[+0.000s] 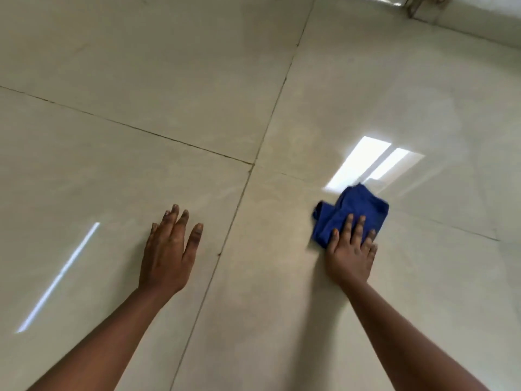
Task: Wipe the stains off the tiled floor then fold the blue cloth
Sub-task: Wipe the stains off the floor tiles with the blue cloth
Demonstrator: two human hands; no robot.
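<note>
A crumpled blue cloth (352, 206) lies on the glossy beige tiled floor (169, 80), right of the point where four tiles meet. My right hand (351, 253) presses flat on the cloth's near edge, its fingers spread over the fabric. My left hand (169, 255) rests flat on the neighbouring tile to the left, fingers apart, holding nothing. Faint dull smears show on the tile between the two hands and around the cloth.
Dark grout lines (239, 198) cross just beyond the left hand. A bright window reflection (372, 162) shines on the floor behind the cloth. A wall base and a metal fitting (417, 7) stand at the far top right.
</note>
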